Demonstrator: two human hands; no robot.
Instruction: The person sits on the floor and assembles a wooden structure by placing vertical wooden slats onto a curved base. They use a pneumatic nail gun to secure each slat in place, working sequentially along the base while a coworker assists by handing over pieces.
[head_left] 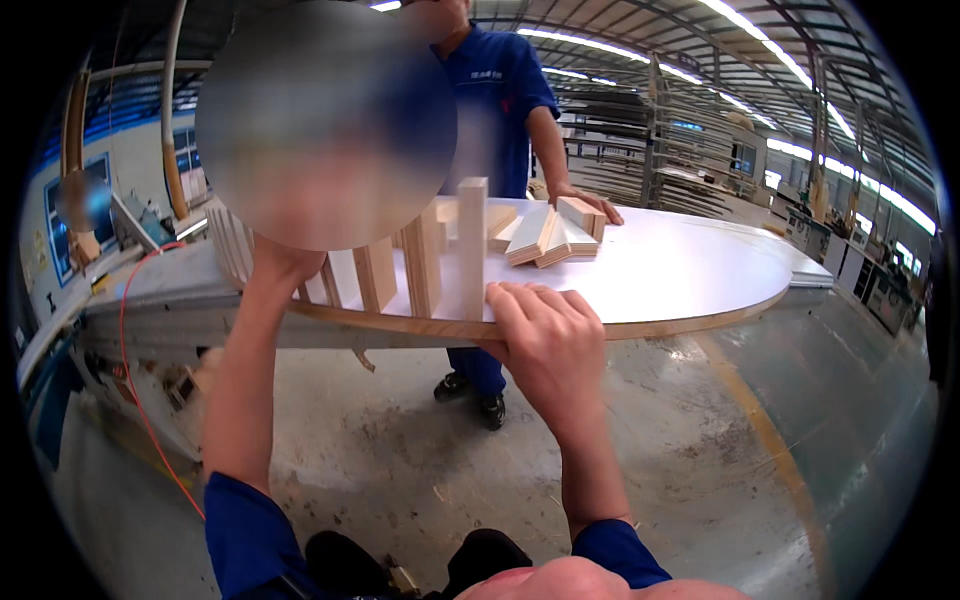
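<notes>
We steady a row of upright wooden blocks along the near edge of a curved white tabletop (680, 270). Our right hand (545, 335) lies flat over the plywood rim, fingers (520, 300) spread and touching the foot of the tallest upright block (472, 245), closed on nothing. Our left hand (280, 265) reaches up to the far-left end of the row, but a blurred patch covers its fingers, so we cannot tell whether it grips anything.

Between our two hands stand two shorter upright blocks (378, 272), set apart like fence slats; more slats (232, 245) fan out beyond our left hand. Past our right hand, farther across the tabletop, lies a loose pile of wooden wedges (550, 237), and a co-worker's hand (585, 203) rests just beside it. That person, in a blue work shirt (495, 95), stands on the opposite side.

We judge the step in hand to be setting and aligning the uprights along the curved edge, with the row only partly filled. The next move would call for holding the tall block square while another piece is brought from the pile, without knocking the neighbouring slats.

How the blocks are fixed to the panel is hidden. An orange cable (135, 370) trails below our left arm to the concrete floor (700, 450); its ends are cut off. The racks behind are too warped to read.
</notes>
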